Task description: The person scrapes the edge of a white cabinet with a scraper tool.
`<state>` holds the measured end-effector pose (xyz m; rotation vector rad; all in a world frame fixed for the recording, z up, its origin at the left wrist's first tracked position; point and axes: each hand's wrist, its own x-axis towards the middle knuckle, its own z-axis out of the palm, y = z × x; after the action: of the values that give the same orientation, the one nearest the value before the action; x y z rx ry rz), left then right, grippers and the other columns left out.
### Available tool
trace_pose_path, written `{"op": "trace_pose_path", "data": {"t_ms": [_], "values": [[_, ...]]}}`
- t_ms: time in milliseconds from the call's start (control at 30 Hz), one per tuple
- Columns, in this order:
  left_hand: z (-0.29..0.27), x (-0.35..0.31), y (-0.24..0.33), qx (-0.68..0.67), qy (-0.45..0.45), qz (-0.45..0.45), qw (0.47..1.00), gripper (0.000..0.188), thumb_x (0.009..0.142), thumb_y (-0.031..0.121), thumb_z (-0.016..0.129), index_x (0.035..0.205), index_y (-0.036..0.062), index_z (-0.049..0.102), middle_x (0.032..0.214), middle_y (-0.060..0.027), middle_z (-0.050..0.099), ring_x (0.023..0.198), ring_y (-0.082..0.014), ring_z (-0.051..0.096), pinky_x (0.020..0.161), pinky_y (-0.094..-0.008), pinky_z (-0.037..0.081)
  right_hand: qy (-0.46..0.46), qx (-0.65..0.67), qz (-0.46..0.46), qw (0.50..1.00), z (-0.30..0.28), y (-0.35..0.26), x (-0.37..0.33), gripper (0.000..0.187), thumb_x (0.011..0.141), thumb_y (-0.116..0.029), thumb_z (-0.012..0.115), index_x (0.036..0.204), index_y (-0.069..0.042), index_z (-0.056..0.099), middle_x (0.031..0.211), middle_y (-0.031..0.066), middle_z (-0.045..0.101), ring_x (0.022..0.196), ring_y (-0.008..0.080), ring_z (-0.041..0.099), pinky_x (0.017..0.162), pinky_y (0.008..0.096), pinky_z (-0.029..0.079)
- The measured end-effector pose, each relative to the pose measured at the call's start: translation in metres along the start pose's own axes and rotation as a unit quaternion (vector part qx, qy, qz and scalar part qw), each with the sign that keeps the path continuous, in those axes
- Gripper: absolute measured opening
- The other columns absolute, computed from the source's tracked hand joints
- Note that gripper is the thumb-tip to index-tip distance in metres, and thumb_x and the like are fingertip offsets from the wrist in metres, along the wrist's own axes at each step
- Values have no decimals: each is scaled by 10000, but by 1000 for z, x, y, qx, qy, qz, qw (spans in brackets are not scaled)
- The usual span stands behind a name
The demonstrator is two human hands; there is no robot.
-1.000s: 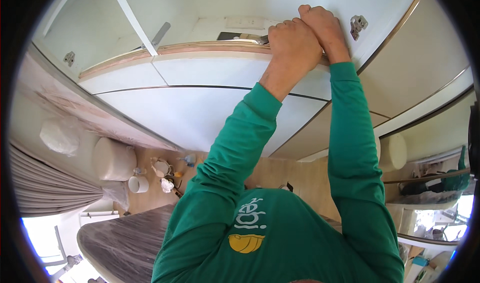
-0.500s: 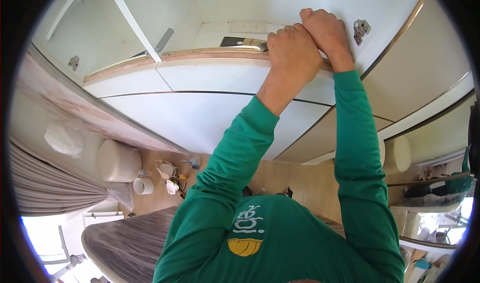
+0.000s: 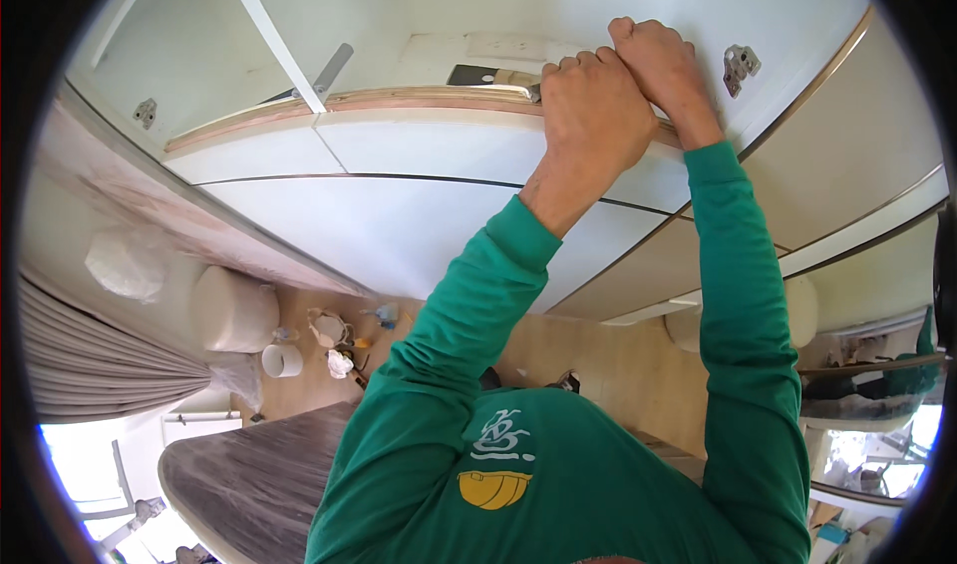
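Observation:
My left hand (image 3: pixel 596 111) is closed over the front edge of a white cabinet, knuckles up. A bit of metal shows beside its knuckles, but what the fingers grip is hidden. Right against it, farther back, my right hand (image 3: pixel 661 71) is curled into a closed grip, its contents also out of sight. Beneath both hands runs the cabinet's bare wooden edge (image 3: pixel 429 103), brownish and layered. Just behind that edge, left of my left hand, lies a flat item with a dark end and a tan part (image 3: pixel 474 76), perhaps a scraper.
A metal hinge (image 3: pixel 740 69) sits on the right inner wall, another (image 3: pixel 146 114) at the left. A white upright bar (image 3: pixel 271 36) crosses the opening beside a grey metal arm (image 3: pixel 334 68). Below are a white bucket (image 3: pixel 282 361) and a plastic-covered dark surface (image 3: pixel 259 474).
The view has shifted slightly, with the cabinet and hands appearing a little differently placed. Both hands keep their closed grip at the same part of the edge.

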<state>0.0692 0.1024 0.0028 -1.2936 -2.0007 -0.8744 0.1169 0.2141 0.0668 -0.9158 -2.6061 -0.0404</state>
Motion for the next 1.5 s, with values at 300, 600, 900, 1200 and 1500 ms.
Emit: {"op": "trace_pose_path", "data": {"t_ms": [300,600,900,1200,1500], "values": [[-4,-1,4,-1,12,-27,1000,166,856,187,676,830,28,637,741,-144,685,637,-321,690,578,-472,506,-14,69,-1,998,-9,-13,1,488,1061,-304,384,893,-9,736,977,230,782,945,459,724,996,644,450],[2,15,10,-55,-24,8,998,153,833,141,665,859,-8,638,772,-177,698,661,-346,702,584,-463,533,53,-24,26,998,-1,14,9,470,1068,-270,372,903,-3,722,1028,225,784,1002,459,728,953,575,521],[-1,15,4,-56,-57,23,997,124,813,110,659,849,-6,635,760,-170,693,661,-342,697,571,-467,536,80,-123,-35,989,-4,12,3,205,1032,-242,576,988,-54,646,1008,188,778,931,431,748,780,569,588],[-1,13,-7,-52,-54,22,997,123,821,123,659,856,6,649,747,-146,686,682,-333,682,629,-475,533,67,-168,-56,982,-2,2,-1,158,1024,-191,588,971,-47,625,1000,198,783,928,431,763,716,578,580],[2,0,0,-37,29,-8,999,111,791,152,677,794,46,643,737,-122,682,679,-299,668,638,-443,485,28,-85,15,996,3,-2,1,297,1066,-214,448,979,-15,650,1010,212,789,944,457,755,782,636,562]]}}
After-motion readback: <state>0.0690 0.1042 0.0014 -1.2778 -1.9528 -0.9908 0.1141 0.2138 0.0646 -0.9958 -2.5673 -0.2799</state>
